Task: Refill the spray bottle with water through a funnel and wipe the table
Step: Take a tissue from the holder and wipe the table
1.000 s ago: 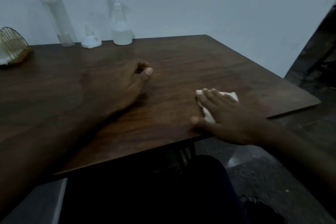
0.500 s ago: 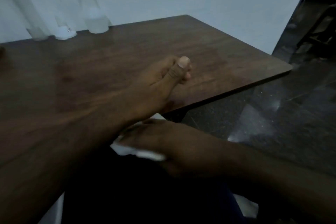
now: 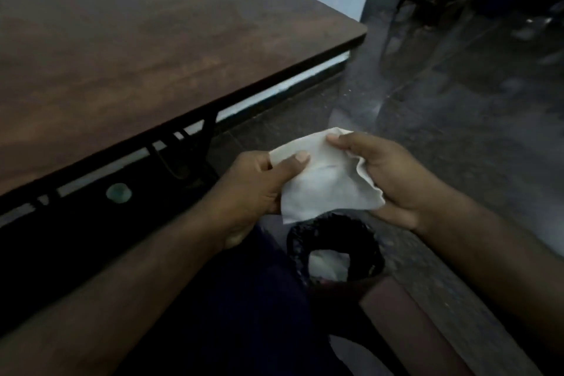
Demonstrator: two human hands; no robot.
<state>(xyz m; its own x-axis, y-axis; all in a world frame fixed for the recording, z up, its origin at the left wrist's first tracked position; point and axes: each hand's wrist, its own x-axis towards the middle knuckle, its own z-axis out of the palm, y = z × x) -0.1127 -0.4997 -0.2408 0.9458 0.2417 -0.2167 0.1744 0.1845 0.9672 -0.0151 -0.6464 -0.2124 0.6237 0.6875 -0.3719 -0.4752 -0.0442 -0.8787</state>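
Note:
A white tissue [image 3: 326, 180] is spread between both my hands, off the table and to its right, above a black-lined bin [image 3: 334, 250]. My left hand [image 3: 259, 183] pinches the tissue's left edge with the thumb on top. My right hand [image 3: 387, 177] grips its right edge. The dark wooden table [image 3: 137, 49] fills the upper left. The spray bottle and funnel are out of view.
The bin holds crumpled white paper [image 3: 328, 262] and stands on the dark floor [image 3: 457, 119] by my knee. A wooden bench edge [image 3: 406, 323] runs at the lower right. Black metal table legs [image 3: 189, 156] show under the tabletop. Dark furniture stands at the upper right.
The right hand took the tissue off the table and down to the right. The left hand left the tabletop and joined it on the tissue. The view swung right and down, losing the bottles.

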